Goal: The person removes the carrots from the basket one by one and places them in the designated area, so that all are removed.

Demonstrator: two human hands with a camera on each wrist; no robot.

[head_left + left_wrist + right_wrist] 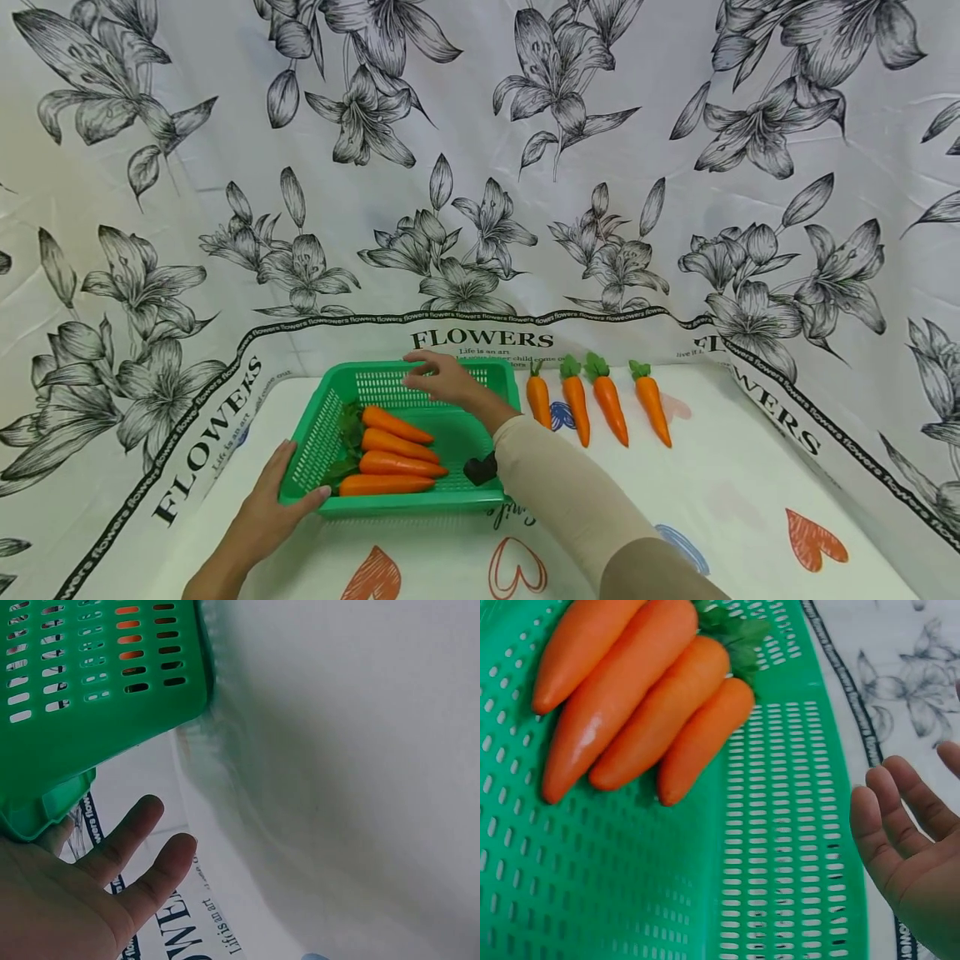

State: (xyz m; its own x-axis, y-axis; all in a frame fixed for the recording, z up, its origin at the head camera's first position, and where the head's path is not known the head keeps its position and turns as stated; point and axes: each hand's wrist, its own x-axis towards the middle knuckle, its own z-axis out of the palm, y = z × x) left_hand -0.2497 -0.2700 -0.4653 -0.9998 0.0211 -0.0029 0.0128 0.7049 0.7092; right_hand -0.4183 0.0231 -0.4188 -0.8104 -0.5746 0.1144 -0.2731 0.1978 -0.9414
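A green plastic basket stands on the table, with several orange carrots side by side in its left half, leaves to the left. My left hand is at the basket's near left corner, thumb on the rim; in the left wrist view the fingers of that hand are spread beside the basket wall. My right hand is over the basket's far side, holding nothing. The right wrist view has this hand, fingers apart, by the far rim, away from the carrots.
Several more carrots lie in a row on the table right of the basket, leaves toward the back. A white cloth with printed flowers hangs behind and at both sides. The tabletop cover has printed hearts.
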